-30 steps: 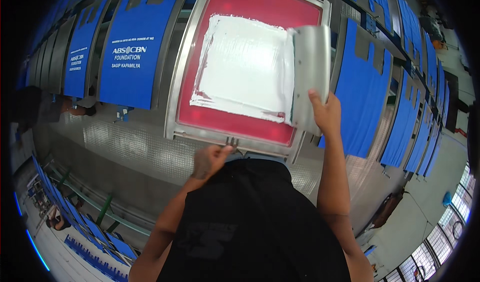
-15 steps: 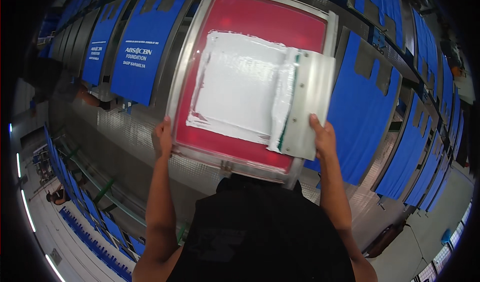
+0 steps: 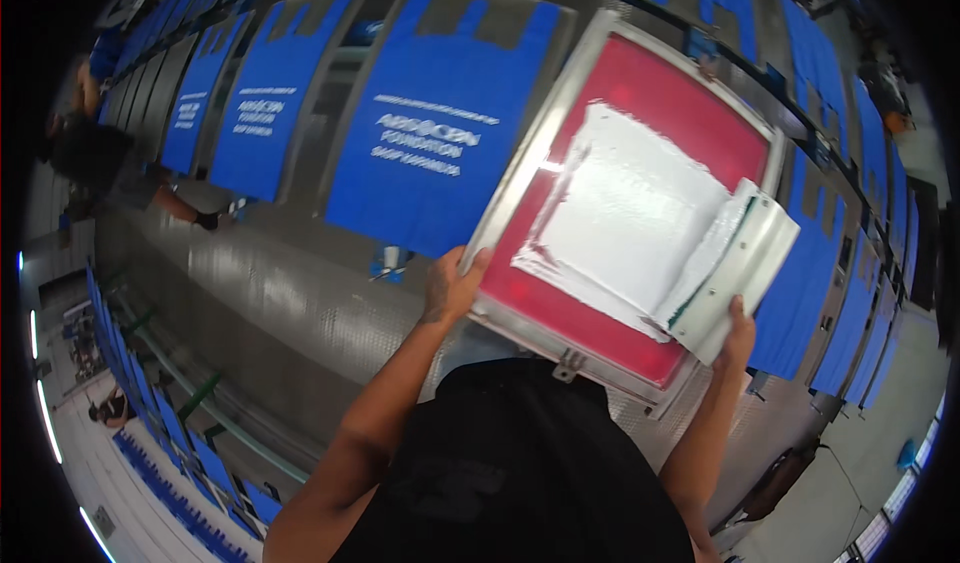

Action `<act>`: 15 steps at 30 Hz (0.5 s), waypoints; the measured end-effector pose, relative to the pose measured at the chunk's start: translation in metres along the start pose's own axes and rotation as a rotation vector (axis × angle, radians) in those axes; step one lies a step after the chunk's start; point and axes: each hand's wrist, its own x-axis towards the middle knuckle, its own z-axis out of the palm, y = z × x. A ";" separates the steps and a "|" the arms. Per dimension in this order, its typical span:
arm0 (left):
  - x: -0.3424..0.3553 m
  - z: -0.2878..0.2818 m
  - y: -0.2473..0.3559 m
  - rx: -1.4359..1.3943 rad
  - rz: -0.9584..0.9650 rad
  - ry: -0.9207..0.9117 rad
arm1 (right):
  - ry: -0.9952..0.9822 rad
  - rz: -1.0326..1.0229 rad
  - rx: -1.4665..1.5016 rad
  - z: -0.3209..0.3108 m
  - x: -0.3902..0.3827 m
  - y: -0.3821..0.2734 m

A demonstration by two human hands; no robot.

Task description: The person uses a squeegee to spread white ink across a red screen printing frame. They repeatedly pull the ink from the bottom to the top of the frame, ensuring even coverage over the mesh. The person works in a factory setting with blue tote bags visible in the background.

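Note:
A screen printing frame (image 3: 527,175) with a metal rim and red mesh hangs tilted in front of me, slightly right of the middle. White ink (image 3: 630,218) covers much of its mesh. My left hand (image 3: 456,285) is closed round the frame's left side, near the lower corner. Against the ink's right edge leans a wide metal squeegee (image 3: 745,273) with a green blade, thick white ink heaped along it. My right hand (image 3: 738,333) grips the squeegee's lower end, beside the frame's right side; some of its fingers are hidden underneath.
A blue cloth bag panel (image 3: 440,113) with white print lies left of the frame on a board. Several more printed panels (image 3: 262,113) line the row further left. Unprinted blue panels (image 3: 800,293) lie to the right. At the far left another person (image 3: 100,153) stands by the row.
The frame and squeegee have moved right in my hands and tilted clockwise. A printed blue panel that the frame covered before now shows at its left.

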 end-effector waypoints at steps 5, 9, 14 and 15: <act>-0.025 0.036 0.002 -0.062 -0.131 0.085 | 0.017 0.046 -0.126 -0.022 0.043 0.012; -0.032 0.050 0.003 0.021 -0.080 0.121 | -0.135 0.055 0.001 -0.030 0.062 0.011; -0.041 0.066 0.025 0.066 -0.089 0.148 | -0.162 0.112 0.017 -0.044 0.073 0.007; -0.042 0.066 0.026 0.082 -0.102 0.141 | -0.157 0.106 0.013 -0.045 0.074 0.005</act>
